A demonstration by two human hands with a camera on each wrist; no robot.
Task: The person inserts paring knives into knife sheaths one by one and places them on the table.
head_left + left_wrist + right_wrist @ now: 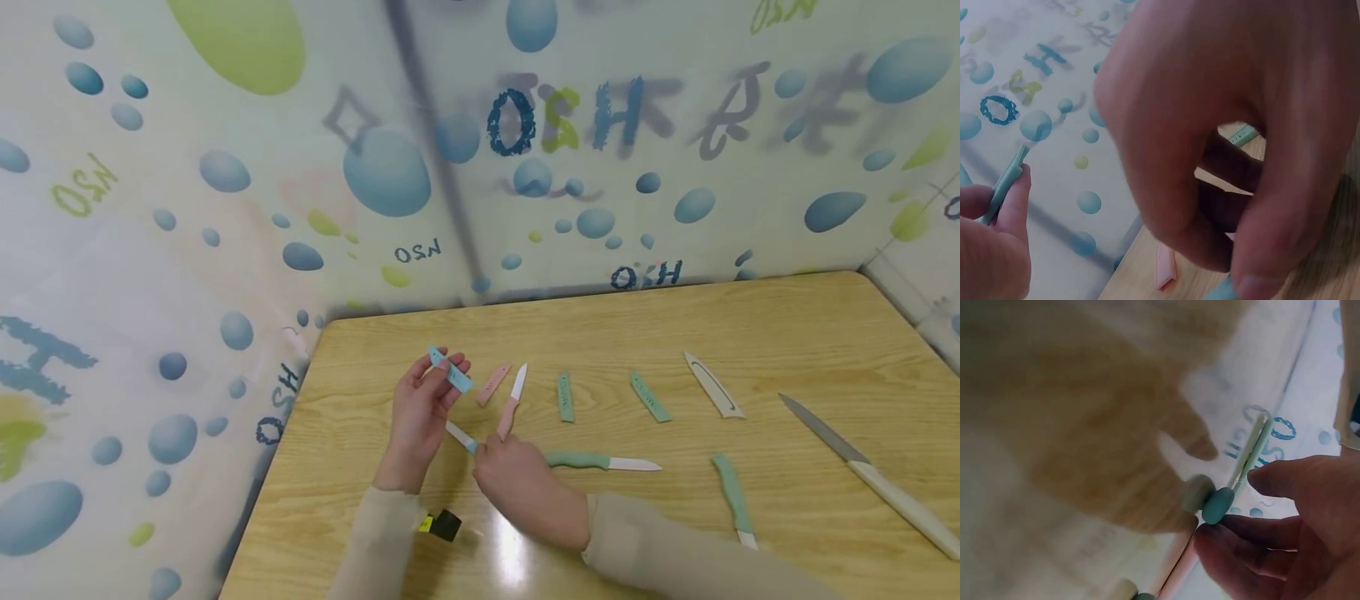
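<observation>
My left hand (422, 412) is raised above the table, pinching a light blue knife sheath (452, 373) between thumb and fingers. The left wrist view shows this sheath (1007, 184) edge-on. My right hand (525, 483) is low over the tabletop, its thumb and fingers pinching the handle of a small blue knife (461, 435). That knife's white blade points to the upper left, and most of the handle is hidden under the hand. Just beyond the knuckles lies a pink knife (513, 406), with a pink sheath (493, 384) to its left.
Right of the right hand lies a green knife (592, 460); another green knife (731, 493) is farther right. Two green sheaths, one upright (565, 397), one slanted sheath (650, 397), and a white sheath (712, 385) lie behind. A large white-handled knife (870, 475) is at far right.
</observation>
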